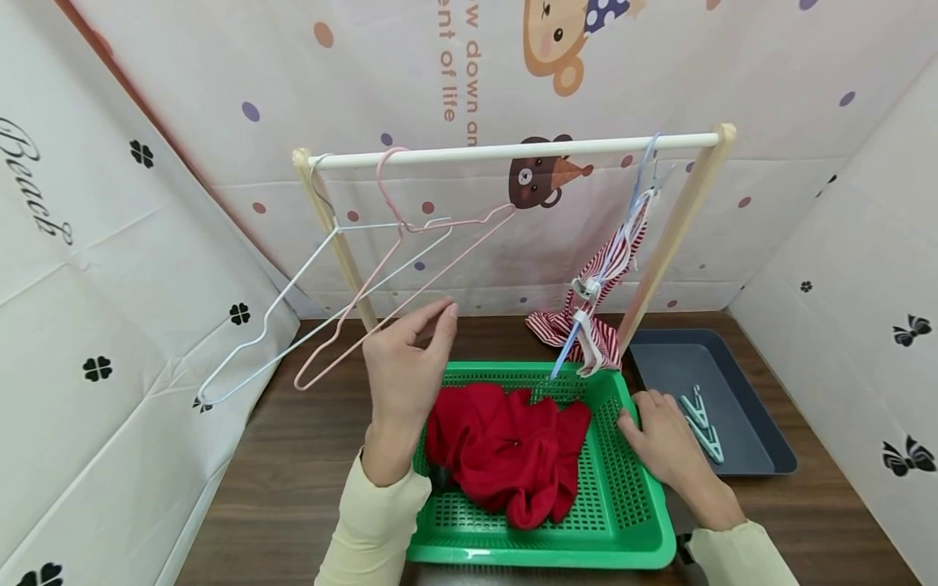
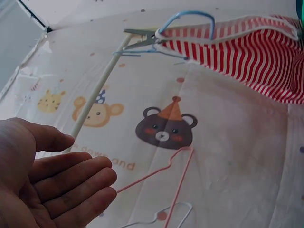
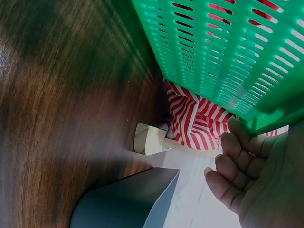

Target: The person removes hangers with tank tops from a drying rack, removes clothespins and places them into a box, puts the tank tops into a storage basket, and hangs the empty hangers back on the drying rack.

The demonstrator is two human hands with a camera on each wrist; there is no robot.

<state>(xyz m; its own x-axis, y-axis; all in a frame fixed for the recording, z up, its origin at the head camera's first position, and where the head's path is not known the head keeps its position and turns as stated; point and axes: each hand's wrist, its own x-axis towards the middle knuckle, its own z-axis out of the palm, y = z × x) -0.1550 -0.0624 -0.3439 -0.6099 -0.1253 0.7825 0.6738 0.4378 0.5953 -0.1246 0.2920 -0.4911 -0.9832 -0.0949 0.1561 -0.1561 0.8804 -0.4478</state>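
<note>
My left hand (image 1: 410,358) is raised at the left of the green basket (image 1: 542,555), thumb and fingertips near each other and nothing held. Close behind it, a pink hanger (image 1: 454,222) and a white hanger (image 1: 252,342) hang bare on the rack's rail (image 1: 484,153). My right hand (image 1: 663,431) holds the basket's right rim, its thumb on the inner side and its fingers (image 3: 228,180) outside. Crumpled red cloth (image 1: 506,448) lies in the basket. At the rail's right end, a red-and-white striped cloth (image 1: 611,260) hangs on a blue hanger (image 1: 566,350) with clips.
A dark grey tray (image 1: 747,399) stands right of the basket, with light-blue clothespins (image 1: 703,435) in it. The rack's wooden right post (image 1: 674,236) comes down between basket and tray. Printed sheets surround the brown wooden table (image 1: 293,488) at the back and sides.
</note>
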